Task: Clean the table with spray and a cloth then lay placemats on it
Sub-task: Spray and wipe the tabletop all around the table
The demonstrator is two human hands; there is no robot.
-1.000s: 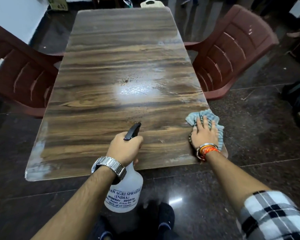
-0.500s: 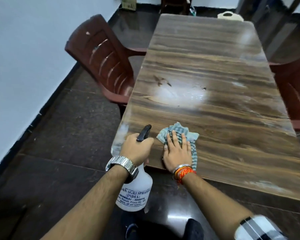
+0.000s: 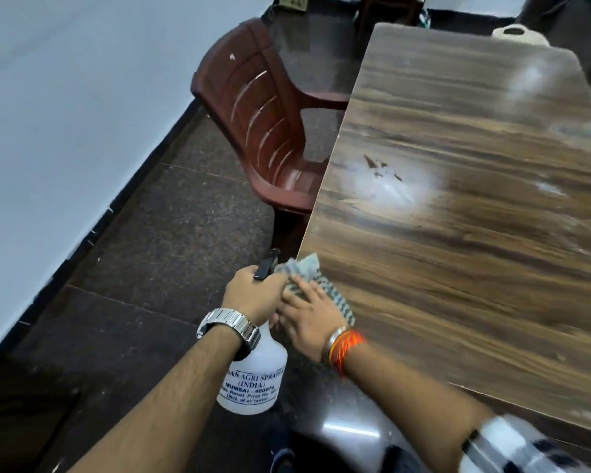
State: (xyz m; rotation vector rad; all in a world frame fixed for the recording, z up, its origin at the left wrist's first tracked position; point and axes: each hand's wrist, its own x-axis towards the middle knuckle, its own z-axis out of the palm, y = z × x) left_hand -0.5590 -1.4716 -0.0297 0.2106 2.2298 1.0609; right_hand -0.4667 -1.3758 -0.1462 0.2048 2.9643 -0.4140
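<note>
A long wood-grain table (image 3: 475, 240) fills the right side, with a wet, shiny patch near its left edge. My right hand (image 3: 309, 317) lies flat on a blue-grey checked cloth (image 3: 307, 271) at the table's near left corner, and part of the cloth hangs over the edge. My left hand (image 3: 256, 293) is closed around the neck of a white spray bottle (image 3: 253, 380) with a black trigger, held off the table just left of that corner. The two hands touch. No placemats are in view.
A dark red plastic chair (image 3: 267, 124) stands against the table's left side. A white wall (image 3: 65, 131) runs along the left above the dark stone floor (image 3: 151, 240). A pale object (image 3: 517, 34) sits beyond the table's far end.
My right hand has slid the cloth leftward along the near edge, from the right corner to the left corner. My view has swung left. The bottle stays in my left hand.
</note>
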